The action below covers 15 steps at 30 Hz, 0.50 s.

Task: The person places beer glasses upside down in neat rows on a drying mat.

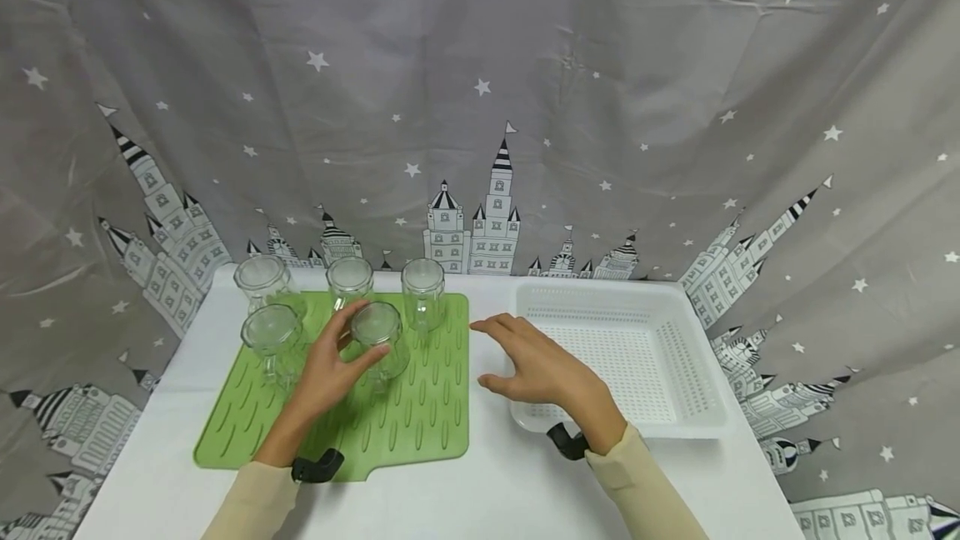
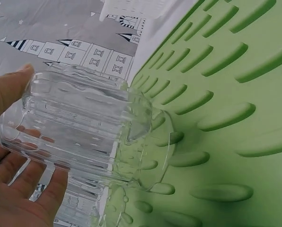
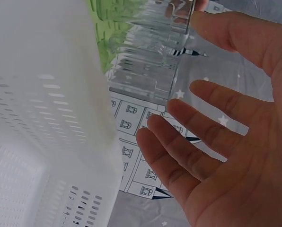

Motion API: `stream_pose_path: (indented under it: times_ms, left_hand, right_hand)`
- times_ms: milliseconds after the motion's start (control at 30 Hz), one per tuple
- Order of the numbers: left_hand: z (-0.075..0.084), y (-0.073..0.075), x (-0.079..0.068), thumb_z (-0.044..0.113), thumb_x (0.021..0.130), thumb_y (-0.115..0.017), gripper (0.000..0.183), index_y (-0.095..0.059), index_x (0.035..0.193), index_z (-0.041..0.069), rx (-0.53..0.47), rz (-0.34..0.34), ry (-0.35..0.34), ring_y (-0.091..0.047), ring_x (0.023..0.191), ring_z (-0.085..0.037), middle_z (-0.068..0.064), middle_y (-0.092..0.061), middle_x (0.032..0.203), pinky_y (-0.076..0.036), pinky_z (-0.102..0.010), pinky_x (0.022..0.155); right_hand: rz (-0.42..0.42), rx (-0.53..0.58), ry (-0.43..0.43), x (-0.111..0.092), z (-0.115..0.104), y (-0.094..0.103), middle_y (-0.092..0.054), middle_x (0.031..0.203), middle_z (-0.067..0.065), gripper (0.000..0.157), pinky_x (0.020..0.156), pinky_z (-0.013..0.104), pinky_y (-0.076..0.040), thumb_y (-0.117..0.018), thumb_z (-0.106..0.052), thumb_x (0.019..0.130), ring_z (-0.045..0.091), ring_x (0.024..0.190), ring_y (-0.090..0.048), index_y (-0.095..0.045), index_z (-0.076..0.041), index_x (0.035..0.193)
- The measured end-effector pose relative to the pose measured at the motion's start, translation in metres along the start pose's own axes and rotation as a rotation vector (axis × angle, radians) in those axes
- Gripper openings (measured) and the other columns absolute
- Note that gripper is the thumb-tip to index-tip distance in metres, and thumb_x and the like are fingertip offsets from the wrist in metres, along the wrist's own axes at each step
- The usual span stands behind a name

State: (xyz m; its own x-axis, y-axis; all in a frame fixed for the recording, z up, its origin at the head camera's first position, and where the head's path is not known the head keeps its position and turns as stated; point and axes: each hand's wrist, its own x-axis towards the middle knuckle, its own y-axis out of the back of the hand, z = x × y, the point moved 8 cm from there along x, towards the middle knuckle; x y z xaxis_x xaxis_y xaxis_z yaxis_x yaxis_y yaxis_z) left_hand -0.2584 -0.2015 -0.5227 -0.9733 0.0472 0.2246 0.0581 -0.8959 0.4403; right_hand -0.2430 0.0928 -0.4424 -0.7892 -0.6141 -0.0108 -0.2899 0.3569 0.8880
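A clear glass mug (image 1: 377, 327) stands on the green ridged mat (image 1: 420, 415), its thin flared end toward the mat in the left wrist view. My left hand (image 1: 330, 361) grips this mug, thumb on one side and fingers on the other, near its upper end. Several more glass mugs stand around it, among them one at the back right (image 1: 423, 294) and one at the left (image 1: 273, 336). To the right of the mat my right hand (image 1: 536, 361) hovers with fingers spread and relaxed, holding nothing, beside the white perforated basket (image 1: 708, 390).
White cloth (image 1: 495, 490) covers the table under the mat and basket. Behind the table hangs a grey curtain (image 1: 525, 40) printed with stars and castles. Two other mugs, at the back left (image 1: 262, 277) and back middle (image 1: 349, 276), line the mat's far side.
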Motion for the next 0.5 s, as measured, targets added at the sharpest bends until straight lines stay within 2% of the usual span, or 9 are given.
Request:
stream_pose_path:
  times_ms: [133,200,267,367,500]
  left_hand:
    - [0.0018,0.0011,-0.0008,0.024,0.098,-0.082,0.08,-0.04,0.166,0.022,0.018,-0.008,0.018,-0.055,0.146,-0.041,-0.017,-0.047,0.166,-0.047,-0.041,0.125]
    - [0.0028,0.0015,-0.0015,0.025,0.098,-0.082,0.08,-0.04,0.166,0.023,0.021,-0.017,0.028,-0.053,0.147,-0.043,-0.018,-0.046,0.167,-0.046,-0.055,0.125]
    - [0.004,0.001,-0.0019,0.025,0.097,-0.083,0.081,-0.04,0.166,0.024,0.02,-0.024,0.033,-0.052,0.146,-0.046,-0.02,-0.046,0.167,-0.044,-0.065,0.123]
    - [0.0063,0.0003,-0.0021,0.025,0.097,-0.083,0.083,-0.038,0.167,0.026,0.016,-0.035,0.027,-0.05,0.148,-0.049,-0.022,-0.045,0.168,-0.043,-0.07,0.122]
    - [0.0078,0.0,-0.0023,0.024,0.096,-0.083,0.085,-0.037,0.168,0.024,0.025,-0.036,0.0,-0.048,0.151,-0.047,-0.018,-0.042,0.171,-0.042,-0.068,0.123]
  right_hand:
    - [-0.005,0.004,-0.004,-0.0001,0.0001,-0.001,-0.055,0.16,0.002,0.073,0.127,0.048,-0.046,-0.08,-0.036,0.096,0.027,0.15,-0.052,-0.049,-0.02,0.16]
    - [-0.008,0.005,-0.006,0.0001,0.0004,-0.0018,-0.055,0.16,0.002,0.074,0.128,0.048,-0.045,-0.08,-0.036,0.096,0.027,0.151,-0.051,-0.049,-0.02,0.16]
    - [-0.01,0.003,-0.01,-0.0004,0.0013,-0.0022,-0.054,0.161,0.002,0.074,0.129,0.048,-0.044,-0.08,-0.037,0.096,0.027,0.152,-0.05,-0.049,-0.02,0.161]
    - [-0.004,0.004,-0.015,-0.002,0.0032,-0.0013,-0.054,0.161,0.003,0.073,0.129,0.049,-0.044,-0.08,-0.037,0.096,0.027,0.152,-0.05,-0.049,-0.02,0.16]
    - [0.023,0.006,-0.028,-0.0068,0.0076,0.0026,-0.054,0.161,0.003,0.07,0.129,0.051,-0.044,-0.078,-0.038,0.097,0.029,0.153,-0.05,-0.05,-0.02,0.159]
